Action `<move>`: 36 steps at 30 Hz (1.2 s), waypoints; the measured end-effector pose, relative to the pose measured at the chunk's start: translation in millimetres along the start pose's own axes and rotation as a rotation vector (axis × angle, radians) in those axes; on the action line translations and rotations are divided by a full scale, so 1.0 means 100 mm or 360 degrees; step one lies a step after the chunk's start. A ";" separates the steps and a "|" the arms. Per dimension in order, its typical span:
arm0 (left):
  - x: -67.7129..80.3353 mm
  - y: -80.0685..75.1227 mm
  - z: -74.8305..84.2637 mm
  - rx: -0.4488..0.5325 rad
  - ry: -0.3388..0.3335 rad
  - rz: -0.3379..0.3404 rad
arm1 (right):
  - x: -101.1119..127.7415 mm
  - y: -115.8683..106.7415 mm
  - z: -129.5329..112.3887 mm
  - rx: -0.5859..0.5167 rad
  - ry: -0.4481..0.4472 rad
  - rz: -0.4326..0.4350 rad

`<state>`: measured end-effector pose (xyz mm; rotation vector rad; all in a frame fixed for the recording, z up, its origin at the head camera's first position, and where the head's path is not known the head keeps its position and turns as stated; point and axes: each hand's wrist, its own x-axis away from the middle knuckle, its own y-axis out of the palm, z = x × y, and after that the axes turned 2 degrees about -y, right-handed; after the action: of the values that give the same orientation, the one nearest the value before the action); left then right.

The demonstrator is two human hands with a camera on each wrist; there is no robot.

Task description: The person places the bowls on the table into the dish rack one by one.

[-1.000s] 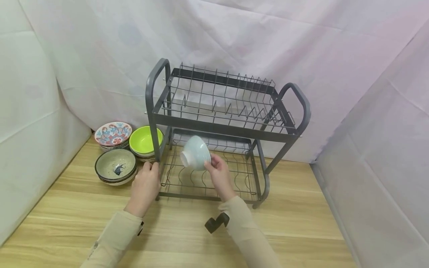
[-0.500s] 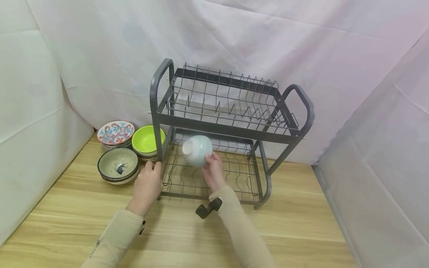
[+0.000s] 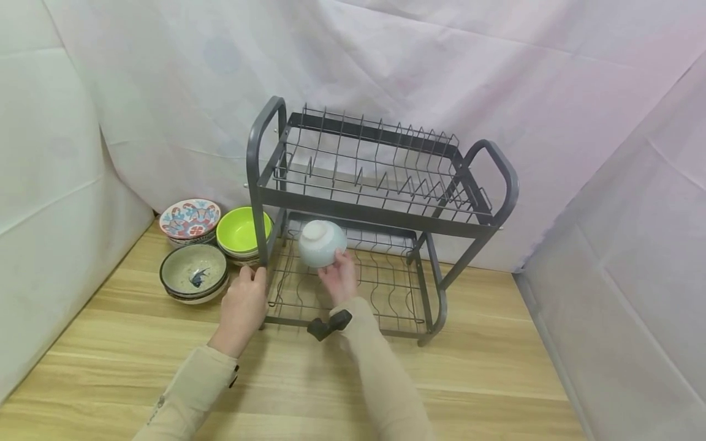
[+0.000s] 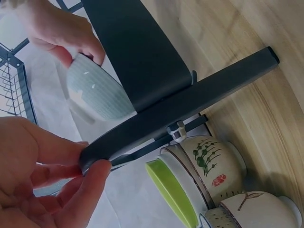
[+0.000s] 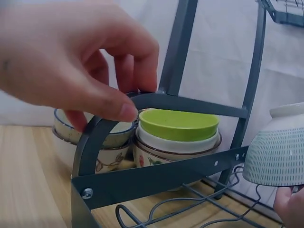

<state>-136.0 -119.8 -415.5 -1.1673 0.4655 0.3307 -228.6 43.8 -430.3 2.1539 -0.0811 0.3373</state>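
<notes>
The right hand (image 3: 337, 277) is holding a small, round, pale blue ribbed bowl (image 3: 322, 244) upside down, fingers curled at its rim, over the wavy wire lower shelf of the grey metal 2-tier rack (image 3: 380, 214). The left hand (image 3: 242, 306) is gripping the rack's smooth left leg. Glazed bowls (image 3: 212, 245) are sitting stacked on the wood-grain table (image 3: 496, 367).

Your right hand (image 3: 337, 277) holds a pale blue bowl (image 3: 322, 244), upturned, over the dish rack's (image 3: 375, 214) lower tier; your left hand (image 3: 242, 306) grips its front left leg beside stacked bowls (image 3: 212, 245) on the tabletop (image 3: 485, 367).
</notes>
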 end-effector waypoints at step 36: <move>0.00 -0.01 0.01 -0.0006 -0.0045 -0.0041 | -0.32 0.04 0.27 -0.0277 0.0003 0.0154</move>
<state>-135.5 -119.6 -413.8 -1.1702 0.4248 0.3254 -254.0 16.6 -450.0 1.9812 -0.2065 0.3743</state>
